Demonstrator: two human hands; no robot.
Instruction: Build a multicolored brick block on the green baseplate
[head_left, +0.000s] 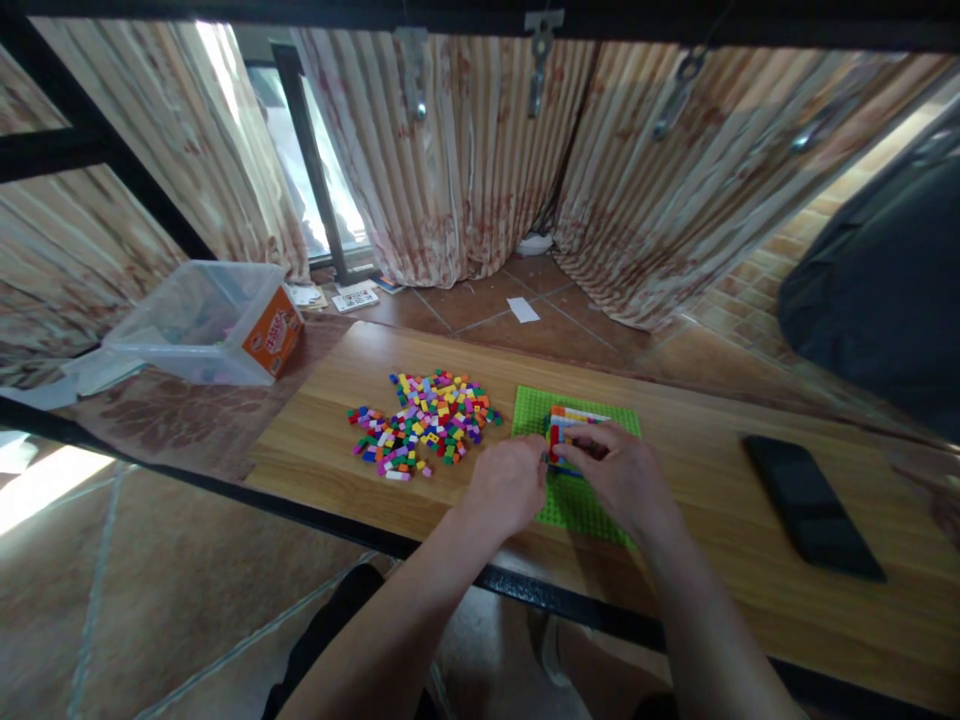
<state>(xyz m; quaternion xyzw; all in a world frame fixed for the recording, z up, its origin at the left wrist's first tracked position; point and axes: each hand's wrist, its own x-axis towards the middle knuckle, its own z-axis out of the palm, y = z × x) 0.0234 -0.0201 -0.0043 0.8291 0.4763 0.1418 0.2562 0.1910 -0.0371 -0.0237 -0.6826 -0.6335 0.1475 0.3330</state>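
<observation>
A green studded baseplate (586,510) lies on the wooden table. On it stands a low build of toy bricks (574,415), with red, white, orange and blue showing. My left hand (510,482) is closed at the build's left edge, its fingertips against the bricks and partly hidden. From the right, my right hand (619,468) reaches over the build with thumb and forefinger pinched close to the red bricks; anything between them is too small to make out. Left of the plate, a loose pile of small coloured bricks (439,415) is spread out.
A black phone (814,505) rests on the right part of the wooden table (697,480). Beyond the table's left end stands a clear plastic box (199,350) with an orange label. Patterned curtains (465,170) hang behind, and a white paper (523,310) lies on the tiled floor.
</observation>
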